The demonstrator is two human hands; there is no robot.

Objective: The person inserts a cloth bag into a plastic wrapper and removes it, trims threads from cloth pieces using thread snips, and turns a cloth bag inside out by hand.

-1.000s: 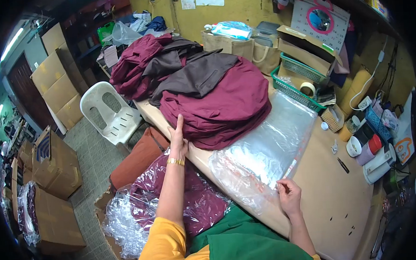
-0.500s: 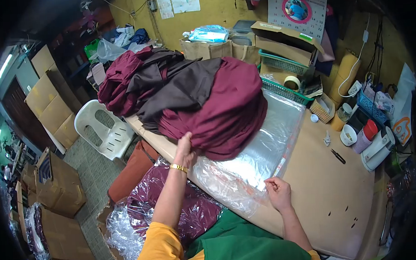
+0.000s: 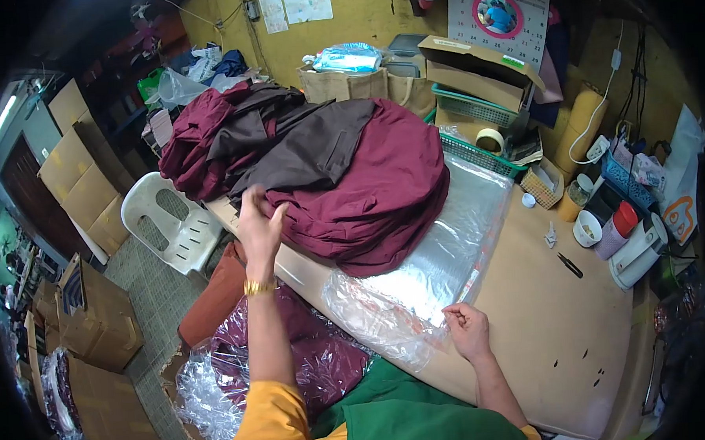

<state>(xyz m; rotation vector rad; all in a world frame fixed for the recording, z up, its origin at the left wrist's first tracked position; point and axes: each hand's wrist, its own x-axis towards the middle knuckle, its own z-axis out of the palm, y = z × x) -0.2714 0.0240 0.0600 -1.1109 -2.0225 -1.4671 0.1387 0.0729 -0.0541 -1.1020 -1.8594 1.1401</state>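
Head view, left fingers (image 3: 252,201) spread, right fingers (image 3: 456,313) curled, grip unclear, carton (image 3: 169,375) holding cloth (image 3: 314,340)

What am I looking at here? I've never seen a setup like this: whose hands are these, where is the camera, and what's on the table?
There's no machine: these are a person's own bare hands. Every picture comes from one camera worn on the head, looking forward and down.

On the table sits a big heap of maroon and dark cloth, partly over some clear plastic. Off to the right are a white bowl and a white kettle.

The left hand is open at the heap's near edge; whether it touches the cloth is unclear. The right hand has curled fingers by the plastic's near edge; I can't tell whether it pinches anything.
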